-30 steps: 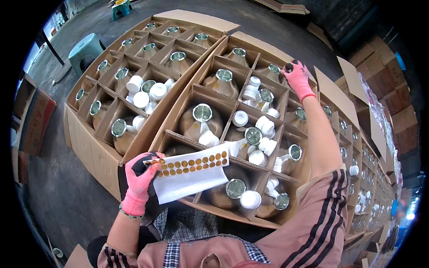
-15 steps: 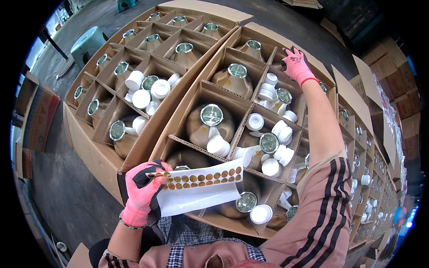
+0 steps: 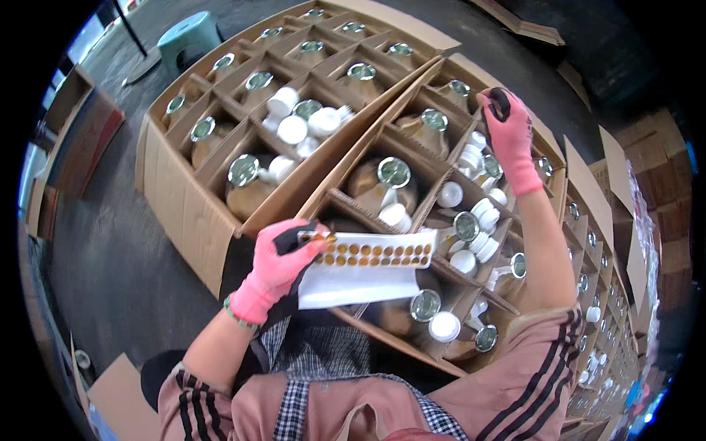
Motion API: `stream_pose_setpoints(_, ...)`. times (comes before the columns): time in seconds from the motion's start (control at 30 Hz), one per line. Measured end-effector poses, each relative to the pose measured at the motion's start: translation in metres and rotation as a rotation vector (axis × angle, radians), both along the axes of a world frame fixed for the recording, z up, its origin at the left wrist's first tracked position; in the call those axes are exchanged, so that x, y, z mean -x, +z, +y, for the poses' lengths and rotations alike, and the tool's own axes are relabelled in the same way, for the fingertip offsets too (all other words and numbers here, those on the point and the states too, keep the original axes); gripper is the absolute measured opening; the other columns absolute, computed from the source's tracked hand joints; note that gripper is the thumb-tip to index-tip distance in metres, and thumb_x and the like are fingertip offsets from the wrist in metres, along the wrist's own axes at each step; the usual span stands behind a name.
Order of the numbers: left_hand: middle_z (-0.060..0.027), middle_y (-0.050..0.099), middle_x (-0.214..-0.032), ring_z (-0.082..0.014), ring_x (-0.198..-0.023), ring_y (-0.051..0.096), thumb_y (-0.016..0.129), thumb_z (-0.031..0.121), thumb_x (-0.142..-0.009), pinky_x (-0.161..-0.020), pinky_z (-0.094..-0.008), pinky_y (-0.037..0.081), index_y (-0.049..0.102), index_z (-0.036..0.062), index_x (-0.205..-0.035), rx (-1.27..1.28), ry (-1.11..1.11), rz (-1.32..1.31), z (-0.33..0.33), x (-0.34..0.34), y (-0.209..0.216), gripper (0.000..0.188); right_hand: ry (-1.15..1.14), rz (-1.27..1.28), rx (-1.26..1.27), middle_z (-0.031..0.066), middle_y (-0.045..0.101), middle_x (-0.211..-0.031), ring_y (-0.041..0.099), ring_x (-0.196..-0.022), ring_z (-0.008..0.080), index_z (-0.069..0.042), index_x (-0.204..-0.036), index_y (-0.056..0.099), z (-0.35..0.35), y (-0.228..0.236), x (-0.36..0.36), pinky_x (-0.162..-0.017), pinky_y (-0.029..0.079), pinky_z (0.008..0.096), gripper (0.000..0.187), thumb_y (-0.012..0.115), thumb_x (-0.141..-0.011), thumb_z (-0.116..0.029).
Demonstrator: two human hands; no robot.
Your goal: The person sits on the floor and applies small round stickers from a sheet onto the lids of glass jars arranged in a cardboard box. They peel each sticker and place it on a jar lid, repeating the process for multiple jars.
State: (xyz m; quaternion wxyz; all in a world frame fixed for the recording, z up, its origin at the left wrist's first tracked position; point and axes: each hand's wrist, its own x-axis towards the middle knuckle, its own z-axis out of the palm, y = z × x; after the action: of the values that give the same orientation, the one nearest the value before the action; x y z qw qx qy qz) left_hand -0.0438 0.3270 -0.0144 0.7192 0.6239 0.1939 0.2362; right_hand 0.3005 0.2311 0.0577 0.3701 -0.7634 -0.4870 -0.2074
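My left hand [image 3: 276,268], in a pink glove, holds a white sheet of round gold stickers [image 3: 368,264] over the near carton [image 3: 382,338]. My right hand [image 3: 509,136], also in a pink glove, reaches to the far corner of that carton, its fingertips pinched above a jar with a silver foil top [image 3: 460,89]. The carton's cardboard dividers hold amber jars with foil tops [image 3: 394,172] and loose white caps [image 3: 471,250].
A second divided carton [image 3: 184,198] of jars and white caps stands to the left. More open cartons [image 3: 596,242] run along the right. A teal stool [image 3: 185,40] stands on the dark floor at the upper left. Cardboard pieces [image 3: 114,397] lie near my left side.
My right hand has stretched farther toward the carton's far corner. My left hand with the sticker sheet has stayed over the near edge.
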Motion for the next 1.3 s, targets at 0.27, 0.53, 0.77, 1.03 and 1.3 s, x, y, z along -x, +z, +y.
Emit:
stream_pose_setpoints(0.27,-0.0030,0.061,-0.080,-0.0072,-0.073,0.053,0.063,0.007,-0.073,-0.068,-0.0218,0.044,0.060,-0.0024,-0.086,-0.048,0.021,-0.071,0.001,0.003,-0.007,0.017,0.678,0.056,0.426,0.0108,0.053,-0.067,0.051,-0.070,0.0288,-0.003,-0.069,0.055,-0.003,0.011,0.189,-0.063,0.040,0.0364,0.018,0.066,-0.065,-0.017)
stream_pose_setpoints(0.53,-0.0066,0.061,-0.080,-0.0089,-0.074,0.053,0.061,0.013,-0.077,-0.068,-0.0234,0.044,0.059,-0.0033,-0.086,-0.150,0.061,-0.156,-0.004,0.010,-0.010,0.019,0.628,0.180,0.613,0.0112,0.053,-0.067,0.052,-0.072,0.0295,-0.005,-0.069,0.054,-0.004,0.000,0.199,-0.065,0.040,0.0380,0.014,0.060,-0.070,-0.017)
stream_pose_setpoints(0.77,-0.0071,0.061,-0.079,-0.0097,-0.073,0.053,0.060,0.015,-0.078,-0.067,-0.0242,0.045,0.059,-0.0042,-0.088,-0.249,0.107,-0.123,-0.004,0.013,-0.004,0.021,0.688,0.188,0.453,0.0089,0.053,-0.068,0.052,-0.073,0.0278,-0.005,-0.073,0.054,-0.003,0.005,0.204,-0.066,0.040,0.0363,0.013,0.062,-0.066,-0.013)
stream_pose_setpoints(1.03,-0.0064,0.061,-0.080,-0.0094,-0.074,0.053,0.059,0.013,-0.078,-0.067,-0.0239,0.045,0.059,-0.0038,-0.088,-0.145,0.084,-0.131,0.000,0.013,-0.011,0.020,0.694,0.034,0.308,0.0078,0.052,-0.073,0.052,-0.077,0.0271,-0.007,-0.075,0.054,-0.004,-0.004,0.207,-0.070,0.039,0.0372,0.016,0.061,-0.062,-0.010)
stream_pose_setpoints(1.3,-0.0071,0.061,-0.078,-0.0104,-0.072,0.054,0.058,0.012,-0.078,-0.067,-0.0240,0.044,0.059,-0.0042,-0.086,-0.134,0.099,-0.100,-0.002,0.007,-0.010,0.018,0.709,0.156,0.329,0.0063,0.057,-0.081,0.054,-0.081,0.0231,-0.006,-0.074,0.053,-0.005,0.008,0.184,-0.073,0.041,0.0324,0.015,0.063,-0.063,-0.003)
